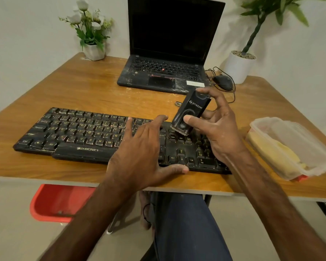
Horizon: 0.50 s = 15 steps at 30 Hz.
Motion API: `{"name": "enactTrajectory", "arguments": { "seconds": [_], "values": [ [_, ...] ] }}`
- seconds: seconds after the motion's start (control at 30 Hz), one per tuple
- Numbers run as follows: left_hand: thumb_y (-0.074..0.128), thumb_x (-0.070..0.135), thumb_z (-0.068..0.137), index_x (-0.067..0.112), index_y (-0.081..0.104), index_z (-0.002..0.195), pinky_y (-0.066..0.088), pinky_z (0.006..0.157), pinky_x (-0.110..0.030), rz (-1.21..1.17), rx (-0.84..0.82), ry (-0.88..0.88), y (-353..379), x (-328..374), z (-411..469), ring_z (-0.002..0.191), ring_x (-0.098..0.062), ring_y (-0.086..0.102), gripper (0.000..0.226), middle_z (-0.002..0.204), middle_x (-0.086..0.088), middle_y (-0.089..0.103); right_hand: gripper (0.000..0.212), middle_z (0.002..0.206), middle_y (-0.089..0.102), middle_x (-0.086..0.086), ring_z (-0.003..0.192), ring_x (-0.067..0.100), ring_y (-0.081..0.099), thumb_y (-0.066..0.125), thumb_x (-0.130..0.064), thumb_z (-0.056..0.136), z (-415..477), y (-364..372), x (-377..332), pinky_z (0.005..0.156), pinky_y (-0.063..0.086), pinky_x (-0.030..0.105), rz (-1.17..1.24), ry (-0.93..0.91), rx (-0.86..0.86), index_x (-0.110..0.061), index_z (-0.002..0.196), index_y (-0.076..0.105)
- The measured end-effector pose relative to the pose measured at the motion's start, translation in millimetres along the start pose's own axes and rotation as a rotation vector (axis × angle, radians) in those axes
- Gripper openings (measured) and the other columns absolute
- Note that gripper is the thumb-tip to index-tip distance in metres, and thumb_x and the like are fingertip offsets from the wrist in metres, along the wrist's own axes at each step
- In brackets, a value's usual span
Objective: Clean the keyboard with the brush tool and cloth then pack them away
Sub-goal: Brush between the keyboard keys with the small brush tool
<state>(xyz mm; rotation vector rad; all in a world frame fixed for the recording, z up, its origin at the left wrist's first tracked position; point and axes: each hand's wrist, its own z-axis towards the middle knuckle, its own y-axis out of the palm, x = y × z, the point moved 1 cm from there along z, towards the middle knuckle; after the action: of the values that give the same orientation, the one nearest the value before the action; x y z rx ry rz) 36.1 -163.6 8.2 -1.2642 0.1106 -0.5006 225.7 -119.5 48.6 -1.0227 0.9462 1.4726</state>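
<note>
The right hand (217, 127) pinches the brush tool (190, 112) bristles-down over the keyboard (79, 130); the left hand (141, 149), fingers spread open, steadies it; that light pinch could let the tool slip.

The left hand (139, 149) lies palm down, fingers straight and spread toward 12 o'clock, thumb out toward 3 o'clock. At its 3 o'clock, the right hand (220, 129) pinches the brush tool (191, 112) between thumb and curled fingers. The forearms enter from 7 and 5 o'clock.
</note>
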Motion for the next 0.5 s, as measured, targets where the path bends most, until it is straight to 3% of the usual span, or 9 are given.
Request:
{"name": "enactTrajectory", "arguments": {
  "seconds": [0.07, 0.13, 0.23, 0.37, 0.5],
  "values": [
    [0.029, 0.101, 0.067, 0.020, -0.003, 0.152, 0.008, 0.122, -0.060, -0.003, -0.002, -0.001, 0, 0, 0, 0.142, -0.017, 0.039, 0.122, 0.154, -0.005, 0.040, 0.066, 0.122, 0.064, 0.016, 0.095, 0.034, 0.073, 0.075, 0.012, 0.077, -4, 2, -1, 0.069, 0.061, 0.051, -0.053, -0.013, -0.048, -0.018, 0.130, 0.050],
    [0.026, 0.101, 0.068, 0.019, -0.003, 0.152, 0.009, 0.122, -0.060, 0.012, 0.003, 0.002, 0, 0, 0, 0.143, -0.018, 0.039, 0.121, 0.156, -0.005, 0.037, 0.066, 0.118, 0.067, 0.012, 0.094, 0.033, 0.073, 0.076, 0.013, 0.076, -9, 5, -3, 0.069, 0.061, 0.053, -0.105, -0.015, -0.123, -0.018, 0.129, 0.050],
    [0.020, 0.101, 0.069, 0.013, -0.001, 0.152, 0.011, 0.121, -0.061, 0.046, 0.000, 0.005, 1, 0, 0, 0.143, -0.020, 0.038, 0.123, 0.158, -0.008, 0.032, 0.065, 0.118, 0.065, 0.007, 0.099, 0.025, 0.071, 0.079, 0.007, 0.076, -11, 10, -7, 0.073, 0.062, 0.044, -0.257, -0.081, -0.212, -0.026, 0.125, 0.053],
    [0.023, 0.101, 0.069, 0.010, 0.003, 0.154, 0.009, 0.122, -0.060, 0.036, -0.005, 0.006, 0, 0, -1, 0.142, -0.019, 0.039, 0.126, 0.158, -0.007, 0.031, 0.059, 0.114, 0.066, -0.006, 0.098, 0.011, 0.070, 0.079, -0.003, 0.080, -2, 14, -7, 0.074, 0.062, 0.030, -0.531, -0.211, -0.157, -0.027, 0.128, 0.053],
    [0.024, 0.101, 0.069, 0.011, 0.000, 0.155, 0.008, 0.122, -0.059, 0.021, -0.016, 0.005, 0, 1, 1, 0.144, -0.018, 0.035, 0.126, 0.161, -0.004, 0.023, 0.058, 0.115, 0.066, -0.007, 0.098, 0.011, 0.070, 0.079, -0.002, 0.080, -8, 11, -10, 0.075, 0.062, 0.030, -0.515, -0.210, -0.186, -0.026, 0.127, 0.053]
  ]
}}
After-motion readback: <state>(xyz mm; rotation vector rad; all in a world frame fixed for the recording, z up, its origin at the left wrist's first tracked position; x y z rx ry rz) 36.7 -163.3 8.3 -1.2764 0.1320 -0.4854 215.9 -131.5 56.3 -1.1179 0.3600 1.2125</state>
